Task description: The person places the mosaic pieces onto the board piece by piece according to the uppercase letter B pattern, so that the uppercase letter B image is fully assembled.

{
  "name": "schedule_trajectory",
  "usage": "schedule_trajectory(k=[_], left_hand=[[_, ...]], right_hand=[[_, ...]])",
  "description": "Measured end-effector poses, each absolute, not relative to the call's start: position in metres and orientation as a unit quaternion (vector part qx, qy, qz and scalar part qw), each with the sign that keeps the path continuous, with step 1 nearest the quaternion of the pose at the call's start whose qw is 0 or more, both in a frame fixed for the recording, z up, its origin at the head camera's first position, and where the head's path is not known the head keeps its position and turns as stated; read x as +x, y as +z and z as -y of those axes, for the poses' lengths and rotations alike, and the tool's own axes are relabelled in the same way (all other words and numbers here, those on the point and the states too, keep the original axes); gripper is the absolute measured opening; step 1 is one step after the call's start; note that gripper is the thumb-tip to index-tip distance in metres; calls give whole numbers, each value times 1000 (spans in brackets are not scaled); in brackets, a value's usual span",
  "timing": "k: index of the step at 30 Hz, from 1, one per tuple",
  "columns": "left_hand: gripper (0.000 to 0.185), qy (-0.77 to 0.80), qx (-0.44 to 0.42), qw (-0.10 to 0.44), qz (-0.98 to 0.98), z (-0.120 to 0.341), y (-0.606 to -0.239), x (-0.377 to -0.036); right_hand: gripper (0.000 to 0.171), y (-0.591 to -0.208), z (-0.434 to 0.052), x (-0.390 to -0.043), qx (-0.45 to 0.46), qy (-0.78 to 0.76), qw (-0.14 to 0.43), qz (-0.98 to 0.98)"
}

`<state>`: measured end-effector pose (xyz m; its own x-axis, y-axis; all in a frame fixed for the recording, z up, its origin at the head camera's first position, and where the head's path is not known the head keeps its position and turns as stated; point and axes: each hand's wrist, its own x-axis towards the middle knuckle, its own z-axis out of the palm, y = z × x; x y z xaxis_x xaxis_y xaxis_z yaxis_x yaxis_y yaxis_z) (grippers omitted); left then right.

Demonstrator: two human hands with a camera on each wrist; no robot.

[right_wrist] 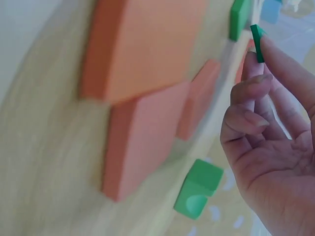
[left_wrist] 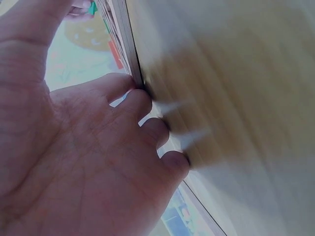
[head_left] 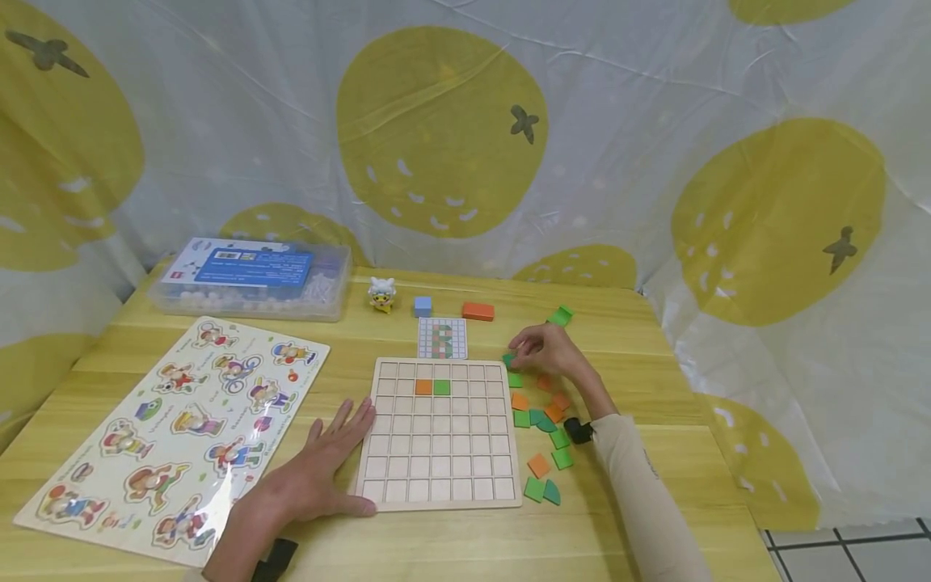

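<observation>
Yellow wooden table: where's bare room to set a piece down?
On the yellow wooden table, bare patches lie right of the beige right sleeve and, beyond the left hand, between the white picture board and pale wooden grid board. Crowded: the grid board's right side, with green and orange flat tiles.

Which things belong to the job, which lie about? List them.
Likely job: pale wooden grid board, flat green tiles, flat orange tiles, square patterned card.

Apparently lying about: clear plastic box, cream picture puzzle, white-yellow figurine, blue cube, red rectangular block, green block.
</observation>
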<state>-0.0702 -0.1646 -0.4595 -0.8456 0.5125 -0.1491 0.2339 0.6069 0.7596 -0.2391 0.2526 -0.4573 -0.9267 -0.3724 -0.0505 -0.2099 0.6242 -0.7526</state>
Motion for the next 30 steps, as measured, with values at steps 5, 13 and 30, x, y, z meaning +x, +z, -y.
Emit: schedule_trajectory(k=[5, 13, 30], left_hand=[[131, 395, 214, 180, -875, 164, -459, -69], [132, 392, 215, 180, -876, 165, -460, -70], [132, 388, 213, 179, -879, 164, -459, -70]], right_hand=[[15, -453, -244, -234, -204, -407, 109, -884], [6, -451, -226, -225, -201, -404, 121, -884], [7, -444, -183, -210, -173, -421, 158, -876]])
